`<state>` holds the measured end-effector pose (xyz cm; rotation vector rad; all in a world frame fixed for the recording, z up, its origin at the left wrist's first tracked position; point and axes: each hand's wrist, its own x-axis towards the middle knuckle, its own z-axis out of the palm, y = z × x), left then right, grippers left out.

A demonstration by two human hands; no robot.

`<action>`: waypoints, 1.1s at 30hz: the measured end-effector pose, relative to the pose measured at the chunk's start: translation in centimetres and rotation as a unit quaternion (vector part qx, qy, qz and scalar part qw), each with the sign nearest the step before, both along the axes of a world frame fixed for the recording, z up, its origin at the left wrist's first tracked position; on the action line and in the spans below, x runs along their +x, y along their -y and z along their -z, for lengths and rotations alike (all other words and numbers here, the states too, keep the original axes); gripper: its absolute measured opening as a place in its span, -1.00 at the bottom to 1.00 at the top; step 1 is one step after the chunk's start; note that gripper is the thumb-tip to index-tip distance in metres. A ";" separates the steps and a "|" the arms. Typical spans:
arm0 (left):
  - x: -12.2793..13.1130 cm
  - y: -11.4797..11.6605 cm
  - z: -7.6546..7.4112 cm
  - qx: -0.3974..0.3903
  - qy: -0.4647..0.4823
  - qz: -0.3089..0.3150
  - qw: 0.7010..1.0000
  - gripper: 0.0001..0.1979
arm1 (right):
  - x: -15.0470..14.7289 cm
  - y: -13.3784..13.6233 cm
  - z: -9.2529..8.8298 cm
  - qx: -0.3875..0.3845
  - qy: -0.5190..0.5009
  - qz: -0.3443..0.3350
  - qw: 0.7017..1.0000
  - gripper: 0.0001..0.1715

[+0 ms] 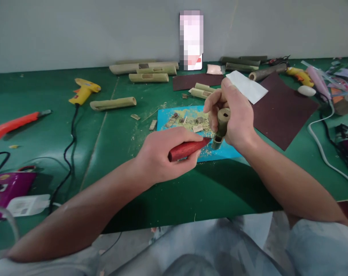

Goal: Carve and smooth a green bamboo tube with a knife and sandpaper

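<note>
My left hand [165,153] is closed round the red wooden handle of a carving tool [187,149], whose tip meets the lower end of a short green bamboo tube [222,124]. My right hand [234,115] grips that tube upright, fingers wrapped round it. Both are over a blue cutting mat [166,119] littered with bamboo shavings and small chips [188,119].
Green table [119,180] carries several cut bamboo pieces [113,103], a yellow glue gun [83,91], an orange utility knife [15,123], dark sandpaper sheets [280,111], a white paper [247,87], a second glue gun [300,75], cables [323,149] at right, and a purple box [10,186] at left.
</note>
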<state>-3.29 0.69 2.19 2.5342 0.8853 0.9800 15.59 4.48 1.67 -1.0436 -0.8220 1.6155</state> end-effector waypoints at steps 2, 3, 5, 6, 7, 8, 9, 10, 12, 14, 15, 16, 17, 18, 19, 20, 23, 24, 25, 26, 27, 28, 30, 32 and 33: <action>0.1 0.1 -0.1 -0.001 -0.002 -0.006 1.000 -0.82 | -0.1 0.1 -0.1 0.034 0.029 0.012 0.999 -0.48; 0.1 0.1 -0.1 0.003 -0.003 -0.007 1.000 -0.82 | -0.2 0.1 -0.2 0.048 0.032 0.009 0.998 -0.49; 0.2 0.1 -0.1 0.006 -0.002 -0.010 1.000 -0.83 | -0.2 0.1 -0.2 0.057 0.010 -0.008 0.998 -0.48; 0.3 0.1 -0.1 0.004 0.004 -0.011 1.000 -0.83 | -0.1 0.1 -0.1 0.051 -0.013 -0.020 0.998 -0.48; 0.4 0.1 0.0 0.000 0.010 -0.013 1.000 -0.83 | -0.1 0.2 -0.1 0.038 -0.040 -0.035 0.998 -0.48; 0.4 0.1 0.0 -0.005 0.014 -0.016 1.000 -0.83 | -0.1 0.3 0.0 0.024 -0.065 -0.047 0.996 -0.48; 0.5 0.1 0.1 -0.008 0.016 -0.018 1.000 -0.84 | -0.1 0.4 0.0 0.015 -0.083 -0.053 0.995 -0.49; 0.6 0.1 0.3 -0.010 0.015 -0.018 1.000 -0.85 | -0.2 0.5 0.1 0.009 -0.093 -0.054 0.994 -0.49; 0.6 0.1 0.6 -0.011 0.011 -0.014 1.000 -0.86 | -0.2 0.6 0.1 0.008 -0.097 -0.047 0.994 -0.50; 0.6 0.0 1.0 -0.006 0.016 -0.010 1.000 -0.86 | -0.2 0.6 0.1 0.003 -0.098 -0.047 0.994 -0.49; 0.6 -0.1 1.1 -0.002 0.020 -0.010 1.000 -0.85 | -0.1 0.5 0.1 -0.004 -0.101 -0.053 0.993 -0.49; 0.5 -0.1 1.2 0.001 0.021 -0.009 1.000 -0.84 | 0.0 0.4 0.2 -0.012 -0.104 -0.059 0.993 -0.48; 0.5 -0.2 1.3 0.001 0.021 -0.005 1.000 -0.83 | 0.1 0.3 0.2 -0.018 -0.106 -0.064 0.992 -0.47; 0.4 -0.4 1.3 -0.002 0.020 -0.001 1.000 -0.83 | 0.1 0.1 0.3 -0.023 -0.107 -0.068 0.992 -0.46; 0.3 -0.5 1.3 -0.010 0.019 0.002 1.000 -0.83 | 0.2 0.0 0.3 -0.025 -0.109 -0.070 0.991 -0.44; 0.2 -0.6 1.3 -0.022 0.019 0.002 1.000 -0.82 | 0.3 -0.1 0.3 -0.025 -0.109 -0.070 0.991 -0.43; 0.0 -1.0 1.3 -0.063 0.033 -0.021 0.997 -0.86 | 0.2 -0.2 0.3 -0.019 -0.096 -0.053 0.994 -0.40; 0.0 -1.0 1.4 -0.071 0.041 -0.031 0.996 -0.87 | 0.2 -0.2 0.3 -0.017 -0.088 -0.044 0.995 -0.40; 0.1 -1.1 1.5 -0.074 0.049 -0.040 0.995 -0.88 | 0.2 -0.2 0.3 -0.016 -0.078 -0.036 0.996 -0.41; 0.1 -1.1 1.7 -0.072 0.057 -0.049 0.995 -0.89 | 0.1 -0.1 0.3 -0.017 -0.069 -0.030 0.997 -0.42; 0.2 -1.0 1.9 -0.069 0.065 -0.056 0.994 -0.89 | 0.1 -0.1 0.3 -0.017 -0.062 -0.025 0.998 -0.42; 0.2 -1.0 2.1 -0.066 0.073 -0.063 0.993 -0.90 | 0.1 -0.1 0.2 -0.017 -0.057 -0.022 0.998 -0.43; 0.3 -1.0 2.3 -0.065 0.082 -0.072 0.992 -0.90 | 0.1 -0.1 0.2 -0.008 -0.046 -0.021 0.999 -0.43; 0.3 -1.0 2.3 -0.069 0.088 -0.075 0.991 -0.90 | 0.1 0.0 0.1 0.018 -0.027 -0.019 0.999 -0.41; 0.2 -1.0 2.1 -0.072 0.088 -0.068 0.991 -0.90 | 0.0 0.1 0.0 0.037 -0.010 -0.013 0.999 -0.41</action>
